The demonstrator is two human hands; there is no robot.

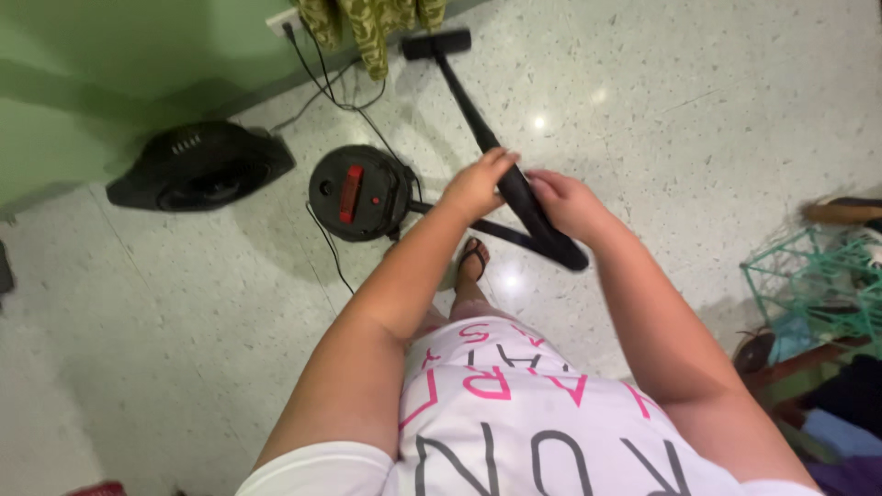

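Floor (698,119): open terrazzo ahead and right of the nozzle; green wall (83,73) and black fan (197,167) at left.
Wand (478,119): black, slanting from the hands to the floor nozzle.
Canister (360,192): just left of the hands.
Left hand (476,184): grip wrapped around the wand.
Right hand (565,204): grip clasping the wand lower down.

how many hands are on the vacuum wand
2. The left hand grips the black vacuum wand from its left side; the right hand holds it just lower on the right.

fan (197,167) L of canister (360,192) | wand (478,115) btwn both hands | rack (813,280) far R
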